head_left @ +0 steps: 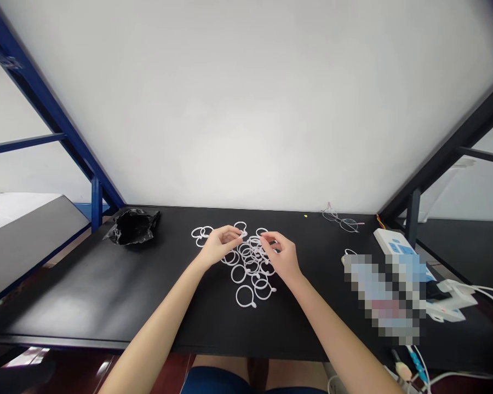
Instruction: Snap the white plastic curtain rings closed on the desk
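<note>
Many white curtain rings (245, 296), each with a small eyelet, lie in a loose, overlapping heap on the black table (78, 290). My left hand (218, 246) is at the heap's far left side, thumb and fingertips pinched on the eyelet of one ring (240, 222). At the heap's right side my right hand (282, 253) has thumb and index finger closed together at the edge of another ring (261, 229). Its fingers partly cover the rings beneath. A few rings (197, 232) lie just left of my left hand.
A crumpled black plastic bag (133, 227) stands open at the far left. Eyeglasses (340, 220) lie near the wall. To the right are a blurred-out object (378, 295), a power strip (394, 243) and white cables (488, 295). Blue and black frame bars (61, 117) rise at the sides.
</note>
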A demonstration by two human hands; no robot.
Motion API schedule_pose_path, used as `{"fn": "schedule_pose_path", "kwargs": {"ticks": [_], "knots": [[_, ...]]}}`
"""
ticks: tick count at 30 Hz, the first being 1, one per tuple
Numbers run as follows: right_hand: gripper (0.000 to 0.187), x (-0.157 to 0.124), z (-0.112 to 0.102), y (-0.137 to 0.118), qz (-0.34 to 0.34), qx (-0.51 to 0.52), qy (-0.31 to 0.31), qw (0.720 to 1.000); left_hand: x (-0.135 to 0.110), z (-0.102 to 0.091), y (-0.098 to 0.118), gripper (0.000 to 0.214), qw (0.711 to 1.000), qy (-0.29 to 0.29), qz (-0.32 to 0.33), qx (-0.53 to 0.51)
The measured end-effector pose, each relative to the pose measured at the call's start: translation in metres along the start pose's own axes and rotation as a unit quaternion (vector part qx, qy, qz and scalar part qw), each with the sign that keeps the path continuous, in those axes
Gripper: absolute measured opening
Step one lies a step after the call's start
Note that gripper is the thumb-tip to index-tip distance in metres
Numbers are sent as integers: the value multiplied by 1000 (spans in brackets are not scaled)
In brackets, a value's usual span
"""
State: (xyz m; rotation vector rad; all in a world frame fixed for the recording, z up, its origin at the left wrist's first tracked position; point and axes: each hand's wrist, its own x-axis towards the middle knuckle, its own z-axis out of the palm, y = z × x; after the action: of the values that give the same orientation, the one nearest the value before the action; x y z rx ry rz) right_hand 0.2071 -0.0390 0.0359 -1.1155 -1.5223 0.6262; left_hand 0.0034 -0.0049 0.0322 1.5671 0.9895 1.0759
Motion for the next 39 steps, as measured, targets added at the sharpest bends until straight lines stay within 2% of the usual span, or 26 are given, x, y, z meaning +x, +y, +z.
{"fn": "schedule_pose_path", "kwargs": {"ticks": [4,13,16,18,19,21,24,31,39], "knots": [[27,2,0,0,38,86,-48,994,-8,6,14,34,995,-54,-15,-83],[18,-1,5,-1,48,141,-82,985,-10,17,9,32,992,-92,-1,-86],[16,-1,6,-3,59,149,-66,985,-9,20,7,30,997,-44,51,-28],[17,-1,5,-4,66,154,-54,984,-8,21,7,35,997,-4,78,13],[17,-1,5,-5,70,157,-53,984,-8,21,7,39,997,-3,80,21],[18,-1,4,-6,74,165,-59,982,-8,20,7,46,997,-43,65,7],[17,-1,4,-7,76,176,-69,979,-9,18,8,44,994,-100,33,-39],[21,-1,5,-7,98,194,-73,973,-10,18,11,43,984,-137,-3,-115],[17,-1,7,-6,79,193,-52,977,-9,17,10,43,983,-145,-1,-114]]}}
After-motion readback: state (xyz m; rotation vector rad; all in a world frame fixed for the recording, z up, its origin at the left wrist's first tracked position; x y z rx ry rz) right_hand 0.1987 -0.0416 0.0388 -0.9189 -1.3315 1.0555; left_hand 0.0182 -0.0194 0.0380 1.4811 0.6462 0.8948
